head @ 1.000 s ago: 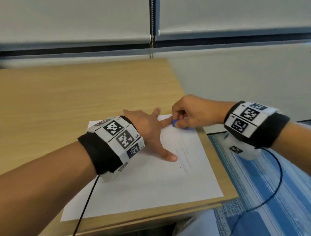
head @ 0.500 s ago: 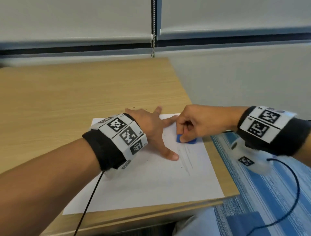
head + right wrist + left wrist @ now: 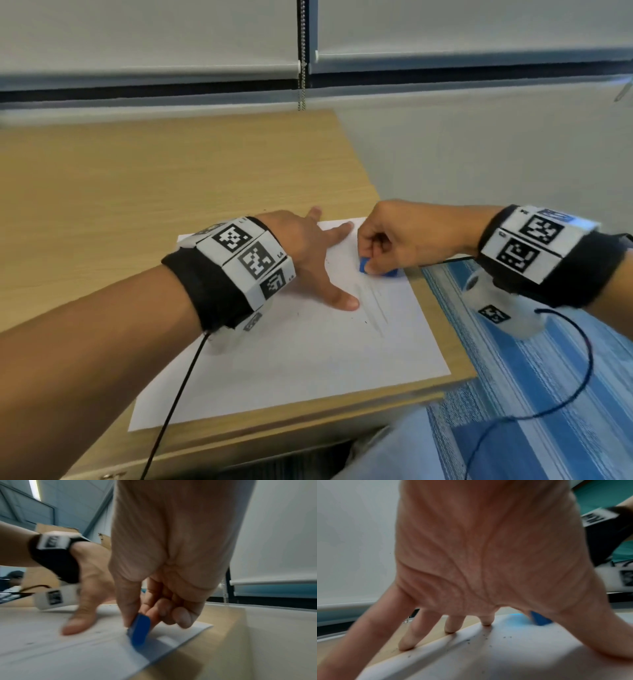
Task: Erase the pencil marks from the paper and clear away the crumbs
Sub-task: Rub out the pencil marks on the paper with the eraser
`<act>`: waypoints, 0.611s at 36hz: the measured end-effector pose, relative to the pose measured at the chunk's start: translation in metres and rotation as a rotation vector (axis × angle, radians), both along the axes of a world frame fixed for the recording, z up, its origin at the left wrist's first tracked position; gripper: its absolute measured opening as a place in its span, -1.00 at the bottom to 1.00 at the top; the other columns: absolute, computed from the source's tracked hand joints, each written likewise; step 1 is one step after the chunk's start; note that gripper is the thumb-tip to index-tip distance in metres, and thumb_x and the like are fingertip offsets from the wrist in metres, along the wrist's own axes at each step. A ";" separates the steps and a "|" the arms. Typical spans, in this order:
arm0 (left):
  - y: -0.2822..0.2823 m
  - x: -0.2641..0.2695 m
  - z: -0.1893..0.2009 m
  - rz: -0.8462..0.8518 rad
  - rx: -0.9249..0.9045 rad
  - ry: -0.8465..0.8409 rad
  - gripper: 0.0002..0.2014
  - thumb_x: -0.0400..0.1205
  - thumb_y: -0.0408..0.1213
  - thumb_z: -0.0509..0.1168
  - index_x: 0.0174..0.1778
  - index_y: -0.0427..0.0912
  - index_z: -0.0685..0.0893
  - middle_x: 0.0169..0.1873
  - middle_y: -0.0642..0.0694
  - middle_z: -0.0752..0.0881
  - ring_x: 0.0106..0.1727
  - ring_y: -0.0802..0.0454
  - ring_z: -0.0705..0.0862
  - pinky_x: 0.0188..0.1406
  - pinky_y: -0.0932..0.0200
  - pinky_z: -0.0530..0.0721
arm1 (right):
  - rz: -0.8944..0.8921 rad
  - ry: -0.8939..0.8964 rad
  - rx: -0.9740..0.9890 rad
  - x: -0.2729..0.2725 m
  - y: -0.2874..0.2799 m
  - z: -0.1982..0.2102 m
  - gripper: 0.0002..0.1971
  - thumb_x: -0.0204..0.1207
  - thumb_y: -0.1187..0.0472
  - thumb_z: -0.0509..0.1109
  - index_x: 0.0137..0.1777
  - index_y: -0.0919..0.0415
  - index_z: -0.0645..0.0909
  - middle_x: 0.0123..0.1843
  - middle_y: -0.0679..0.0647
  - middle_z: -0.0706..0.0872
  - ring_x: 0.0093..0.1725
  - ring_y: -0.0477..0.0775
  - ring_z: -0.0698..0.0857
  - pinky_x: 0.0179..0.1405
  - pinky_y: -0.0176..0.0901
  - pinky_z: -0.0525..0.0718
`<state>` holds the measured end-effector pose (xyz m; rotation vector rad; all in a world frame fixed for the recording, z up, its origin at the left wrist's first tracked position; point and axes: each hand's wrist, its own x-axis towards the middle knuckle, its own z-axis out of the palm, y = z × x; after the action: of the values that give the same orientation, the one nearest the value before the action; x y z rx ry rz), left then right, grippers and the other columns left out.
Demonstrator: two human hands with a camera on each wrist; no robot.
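A white sheet of paper (image 3: 308, 359) lies near the right front corner of the wooden desk (image 3: 137, 188). Faint pencil marks (image 3: 373, 308) run down its right part. My left hand (image 3: 318, 253) lies flat on the sheet with its fingers spread, the thumb just left of the marks. My right hand (image 3: 380, 253) pinches a blue eraser (image 3: 363, 265) between thumb and fingers, its lower edge on the paper above the marks. In the right wrist view the eraser (image 3: 139, 628) stands tilted on the sheet (image 3: 60, 655). Dark crumbs (image 3: 488, 639) are scattered on the paper under my left hand (image 3: 488, 561).
The desk's right edge (image 3: 445, 325) runs close beside the sheet, with blue striped floor (image 3: 548, 394) beyond it. A window blind (image 3: 445, 31) and its bead chain (image 3: 301, 68) hang behind the desk. Cables trail from both wrist bands.
My right hand has moved the eraser down the sheet from near the top edge toward me, closer to the pencil marks. The left hand stays pressed on the paper.
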<state>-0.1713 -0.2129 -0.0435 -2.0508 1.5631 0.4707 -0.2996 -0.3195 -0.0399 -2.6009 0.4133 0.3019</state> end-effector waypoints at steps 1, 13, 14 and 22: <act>0.000 -0.001 0.000 0.000 0.002 -0.002 0.22 0.15 0.71 0.12 0.55 0.39 -0.48 0.67 -0.02 -0.39 0.45 -0.29 0.48 0.33 -0.18 0.55 | 0.029 0.029 0.026 -0.003 0.005 -0.001 -0.88 0.45 0.22 0.53 -0.19 0.28 0.71 -0.45 -0.08 0.62 -0.52 -0.20 0.49 -0.48 -0.44 0.47; 0.001 0.003 -0.005 -0.016 -0.045 0.007 0.23 0.09 0.74 0.12 0.54 0.45 -0.44 0.68 0.02 -0.36 0.53 -0.31 0.39 0.36 -0.22 0.52 | 0.055 0.070 0.066 -0.010 0.013 0.002 -0.87 0.45 0.22 0.52 -0.29 0.15 0.67 -0.53 -0.16 0.56 -0.55 -0.21 0.49 -0.49 -0.48 0.44; 0.001 0.004 -0.005 -0.017 -0.044 0.008 0.23 0.10 0.73 0.13 0.54 0.44 -0.44 0.68 0.02 -0.37 0.54 -0.31 0.38 0.37 -0.22 0.51 | 0.073 0.079 0.057 -0.010 0.014 0.004 -0.87 0.45 0.22 0.52 -0.30 0.17 0.68 -0.54 -0.16 0.55 -0.55 -0.21 0.47 -0.49 -0.47 0.44; 0.000 0.003 -0.003 -0.004 -0.025 0.012 0.22 0.12 0.72 0.12 0.55 0.43 -0.44 0.67 0.01 -0.37 0.54 -0.31 0.37 0.38 -0.19 0.49 | 0.025 0.010 -0.062 -0.006 0.007 0.004 -0.91 0.45 0.22 0.51 -0.20 0.24 0.71 -0.47 -0.13 0.61 -0.52 -0.23 0.52 -0.47 -0.49 0.46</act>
<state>-0.1688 -0.2131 -0.0461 -2.0666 1.5875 0.4653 -0.3059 -0.3120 -0.0358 -2.6678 0.4002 0.3148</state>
